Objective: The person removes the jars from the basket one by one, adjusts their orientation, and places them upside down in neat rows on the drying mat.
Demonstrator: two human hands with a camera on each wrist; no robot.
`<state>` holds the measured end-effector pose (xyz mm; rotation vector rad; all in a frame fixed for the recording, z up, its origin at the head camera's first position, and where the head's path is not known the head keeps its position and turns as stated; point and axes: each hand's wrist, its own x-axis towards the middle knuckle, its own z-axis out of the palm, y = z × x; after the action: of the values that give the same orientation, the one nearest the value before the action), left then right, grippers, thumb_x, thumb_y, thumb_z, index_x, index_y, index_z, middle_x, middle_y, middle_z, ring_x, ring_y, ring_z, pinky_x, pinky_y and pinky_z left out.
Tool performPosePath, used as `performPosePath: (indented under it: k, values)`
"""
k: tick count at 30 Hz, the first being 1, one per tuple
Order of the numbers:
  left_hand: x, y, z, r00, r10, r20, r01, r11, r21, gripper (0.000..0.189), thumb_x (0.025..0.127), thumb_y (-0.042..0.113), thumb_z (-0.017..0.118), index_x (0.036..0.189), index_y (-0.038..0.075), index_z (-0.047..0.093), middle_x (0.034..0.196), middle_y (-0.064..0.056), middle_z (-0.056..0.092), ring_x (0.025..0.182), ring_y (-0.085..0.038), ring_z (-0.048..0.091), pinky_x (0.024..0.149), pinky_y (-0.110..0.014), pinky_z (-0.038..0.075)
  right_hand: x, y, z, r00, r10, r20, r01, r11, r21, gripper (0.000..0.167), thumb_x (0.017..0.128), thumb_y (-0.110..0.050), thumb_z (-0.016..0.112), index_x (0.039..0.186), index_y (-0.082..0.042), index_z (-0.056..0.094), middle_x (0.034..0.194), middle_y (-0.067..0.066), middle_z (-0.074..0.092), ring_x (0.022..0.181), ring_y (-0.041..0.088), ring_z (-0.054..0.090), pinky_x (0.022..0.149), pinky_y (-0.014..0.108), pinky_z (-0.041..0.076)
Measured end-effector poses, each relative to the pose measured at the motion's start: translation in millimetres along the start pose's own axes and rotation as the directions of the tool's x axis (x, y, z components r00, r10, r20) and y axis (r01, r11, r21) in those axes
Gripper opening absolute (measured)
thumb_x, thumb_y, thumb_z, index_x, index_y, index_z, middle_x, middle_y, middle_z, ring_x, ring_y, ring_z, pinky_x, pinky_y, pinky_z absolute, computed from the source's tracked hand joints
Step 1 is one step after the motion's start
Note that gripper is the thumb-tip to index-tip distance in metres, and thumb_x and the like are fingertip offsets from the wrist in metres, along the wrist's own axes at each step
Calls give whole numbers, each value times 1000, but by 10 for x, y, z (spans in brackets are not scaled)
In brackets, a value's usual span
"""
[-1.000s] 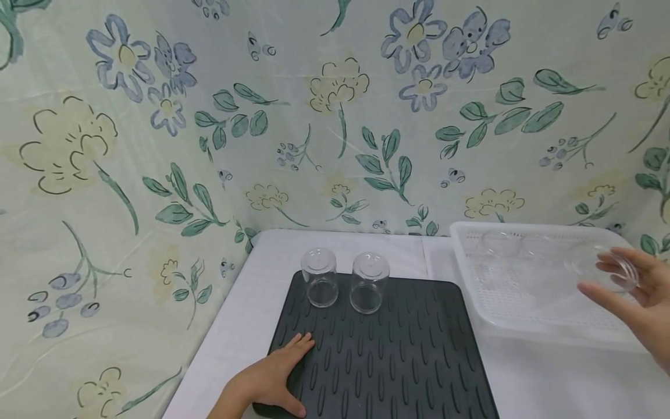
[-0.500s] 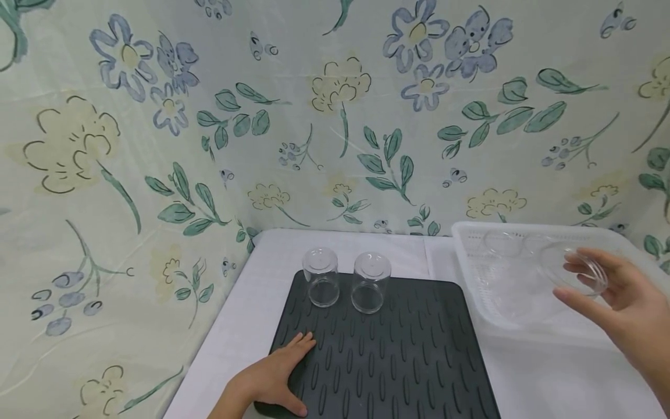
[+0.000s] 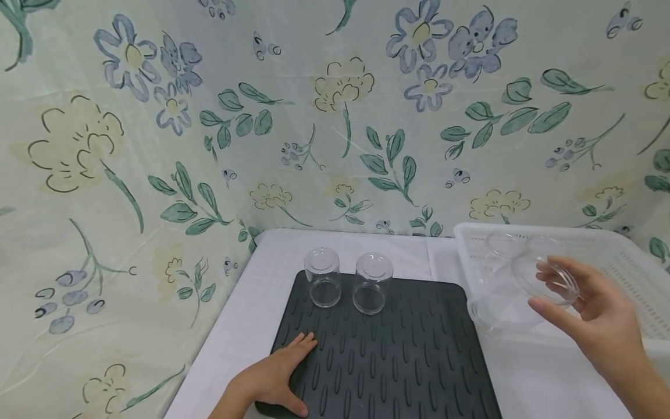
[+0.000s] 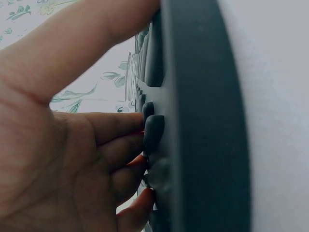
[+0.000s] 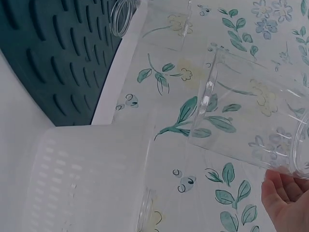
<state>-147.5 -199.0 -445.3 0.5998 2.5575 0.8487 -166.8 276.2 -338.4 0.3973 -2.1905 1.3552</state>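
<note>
My right hand (image 3: pixel 597 308) grips a clear drinking glass (image 3: pixel 523 291) by its base end, thumb on the near side and fingers on the far side. The glass is tilted, its other end pointing left and down over the basket's left rim. In the right wrist view the fingertips of the hand (image 5: pixel 287 198) touch the same glass (image 5: pixel 246 111). Two more clear glasses, a left one (image 3: pixel 322 279) and a right one (image 3: pixel 373 284), stand upside down at the back of a black ridged mat (image 3: pixel 398 349). My left hand (image 3: pixel 267 372) rests on the mat's left edge, fingers straight.
A white perforated plastic basket (image 3: pixel 649 291) stands right of the mat. Faint round outlines of clear glasses (image 3: pixel 502 244) show at its back left. White cloth (image 3: pixel 246 302) covers the table, and a flowered curtain (image 3: pixel 293 116) closes off the back and left side.
My right hand has carried the glass leftward and slightly down, from over the basket's right part to its left rim. My left hand and the two glasses on the mat stay put.
</note>
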Motion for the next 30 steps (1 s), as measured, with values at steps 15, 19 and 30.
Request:
performPosePath:
  k: [15,19,30]
  values:
    - [14,-16,4,1000,6,0,-6,1000,-1,113,62,43,91,153,8,32,160,-9,24,146,-33,16,107,-61,28,-147,-43,276,994,10,110,-14,999,39,76,71,22,73,138,-4,49,123,-9,60,109,1,54,90,9,38]
    - [15,-20,7,1000,4,0,-4,1000,2,114,62,44,91,153,8,32,160,-9,23,147,-32,16,108,-61,28,-199,-60,358,990,2,142,-7,999,38,76,70,20,75,138,-2,49,124,-9,60,110,1,55,91,9,38]
    - [14,-7,5,1000,5,-2,-5,1000,0,114,62,43,91,152,7,33,159,-9,24,146,-32,17,108,-60,28,-311,-96,557,978,37,205,-44,999,29,74,74,10,79,139,-5,48,126,-10,58,112,-2,54,90,8,37]
